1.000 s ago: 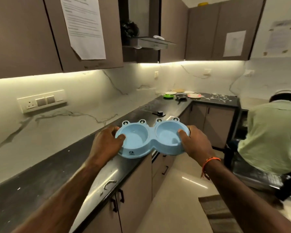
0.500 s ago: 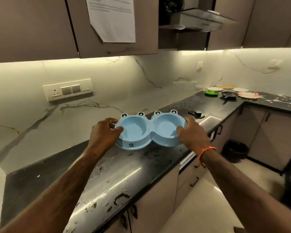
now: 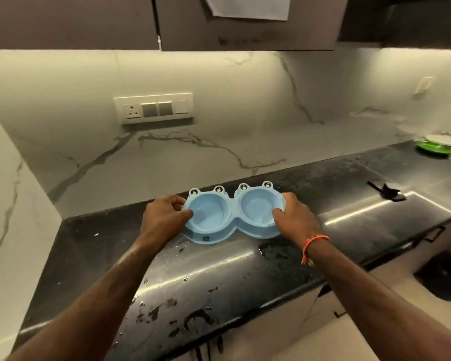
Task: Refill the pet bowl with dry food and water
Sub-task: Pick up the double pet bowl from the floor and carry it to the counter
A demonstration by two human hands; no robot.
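Observation:
A light blue double pet bowl [image 3: 233, 213] with small frog eyes on its back rim sits on the black countertop [image 3: 219, 277]. Both cups look empty of food. My left hand [image 3: 164, 217] grips the bowl's left end, thumb over the rim. My right hand [image 3: 296, 217], with an orange thread at the wrist, grips the right end the same way.
The counter is wet, with droplets and smears in front of the bowl. A socket and switch plate [image 3: 154, 109] is on the marble wall behind. Green and white plates [image 3: 438, 145] lie at the far right. A black bin [image 3: 445, 277] stands on the floor at right.
I turned left to face the counter and lowered the bowl with both hands; it now rests on the countertop. The seated person has left the view.

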